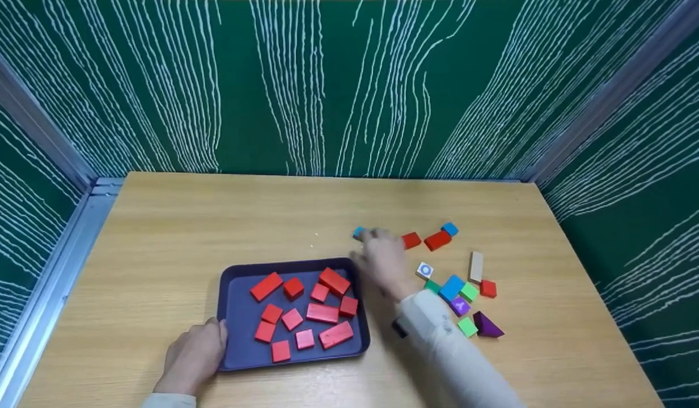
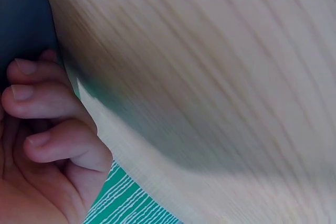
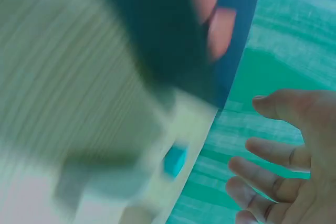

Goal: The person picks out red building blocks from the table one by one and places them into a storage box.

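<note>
A dark purple tray (image 1: pixel 230 317) holds several red and pinkish-red blocks (image 1: pixel 322 313) of cube and oblong shapes. At its left edge my left hand (image 1: pixel 191 354) grips the rim; in the left wrist view the curled fingers (image 2: pixel 44 95) lie against the dark tray (image 2: pixel 23 14). My right hand (image 1: pixel 383 258) is just past the tray's far right corner, beside a small blue block (image 1: pixel 358 233) partly hidden by the fingers. Seen from the right wrist, this hand (image 3: pixel 286 166) has loosely spread fingers and holds nothing. A red block (image 1: pixel 411 240) lies right of it.
Right of the tray lie another red block (image 1: pixel 437 241), a blue cube (image 1: pixel 450 229), a white cube with a ring mark (image 1: pixel 424 270), a beige oblong block (image 1: pixel 475 267), a red cube (image 1: pixel 488 288), a purple wedge (image 1: pixel 488 325) and several green, blue and purple blocks. Green walls surround the wooden table (image 1: pixel 213 215).
</note>
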A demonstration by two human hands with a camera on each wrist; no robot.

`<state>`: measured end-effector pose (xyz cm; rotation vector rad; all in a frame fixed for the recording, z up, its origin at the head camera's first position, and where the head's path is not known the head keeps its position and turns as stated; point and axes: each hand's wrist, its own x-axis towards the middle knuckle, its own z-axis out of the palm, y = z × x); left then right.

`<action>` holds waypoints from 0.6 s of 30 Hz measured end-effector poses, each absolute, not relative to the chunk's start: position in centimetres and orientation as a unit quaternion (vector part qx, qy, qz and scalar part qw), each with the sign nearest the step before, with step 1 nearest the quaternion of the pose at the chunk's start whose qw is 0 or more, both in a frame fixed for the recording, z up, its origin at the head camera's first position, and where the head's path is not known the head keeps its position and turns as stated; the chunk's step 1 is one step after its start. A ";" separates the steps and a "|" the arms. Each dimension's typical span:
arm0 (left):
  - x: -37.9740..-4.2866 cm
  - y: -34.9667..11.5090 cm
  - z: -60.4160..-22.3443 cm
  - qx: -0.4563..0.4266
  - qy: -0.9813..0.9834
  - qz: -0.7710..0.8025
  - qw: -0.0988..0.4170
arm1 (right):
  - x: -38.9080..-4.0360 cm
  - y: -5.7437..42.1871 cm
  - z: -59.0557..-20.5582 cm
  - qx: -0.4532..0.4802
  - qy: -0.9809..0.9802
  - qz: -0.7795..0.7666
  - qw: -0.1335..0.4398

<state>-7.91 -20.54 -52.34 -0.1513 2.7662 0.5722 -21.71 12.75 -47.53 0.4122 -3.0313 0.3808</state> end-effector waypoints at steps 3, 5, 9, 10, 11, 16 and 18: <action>-7.9 -20.5 -52.4 -0.053 0.967 0.196 0.156 | -22.4 15.9 -48.0 0.111 -0.983 0.142 0.039; -7.9 -20.5 -52.3 -0.053 0.967 0.195 0.157 | -22.9 17.8 -48.4 0.109 -0.982 0.144 0.064; -7.8 -20.5 -52.4 -0.057 0.967 0.192 0.158 | -23.7 20.9 -49.2 0.108 -0.981 0.133 0.096; -7.8 -20.5 -52.4 -0.058 0.967 0.192 0.158 | -23.9 21.5 -49.4 0.101 -0.981 0.136 0.090; -7.9 -20.5 -52.4 -0.060 0.967 0.192 0.159 | -24.1 22.1 -49.5 0.096 -0.983 0.138 0.077; -8.0 -20.3 -52.3 -0.063 0.967 0.189 0.157 | -25.0 23.5 -49.9 0.071 -0.988 0.137 -0.012; -8.0 -20.3 -52.3 -0.063 0.968 0.188 0.154 | -25.3 23.7 -50.1 0.069 -0.988 0.131 -0.033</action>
